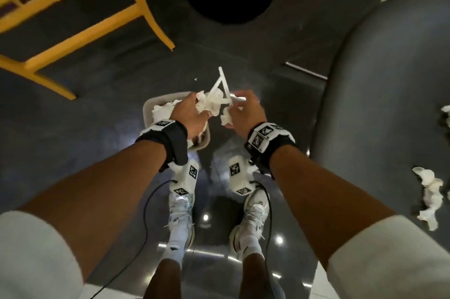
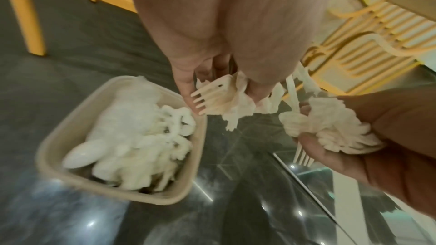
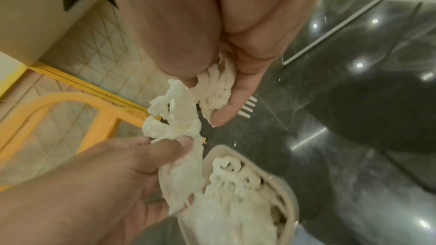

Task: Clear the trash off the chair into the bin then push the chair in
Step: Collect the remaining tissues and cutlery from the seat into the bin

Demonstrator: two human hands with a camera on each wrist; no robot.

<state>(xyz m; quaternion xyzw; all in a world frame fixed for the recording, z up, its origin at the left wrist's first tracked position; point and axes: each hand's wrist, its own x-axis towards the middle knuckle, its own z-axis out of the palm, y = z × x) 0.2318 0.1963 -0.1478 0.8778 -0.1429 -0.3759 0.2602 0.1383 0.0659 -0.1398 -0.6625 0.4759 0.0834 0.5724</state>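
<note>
The left hand is curled around a wad of crumpled napkins with a white plastic fork caught in the fold. The right hand grips its own bundle, more napkin and a second fork whose tines stick out below the fingers. The two hands are close together, almost touching, and long white handles jut up between them.

Just under the left hand stands the small beige bin on the dark floor, already heaped with napkins and a white spoon. The right hand hangs beside the bin's near rim rather than over it, above bare floor.

The risks look plain enough. If the right hand lets go where it is, its load would likely land on the floor. The bin is nearly full, so anything dropped on the heap may slide off over the rim. The forks are tangled in soft paper, and a loose piece could slip free as the fingers relax. A white scrap already lies on the floor beyond the bin.

More crumpled napkins remain on the grey chair seat to the right, near its right edge, well apart from both hands, so the clearing is not finished and the chair is not yet pushed in. Yellow chair legs stand on the far left.
</note>
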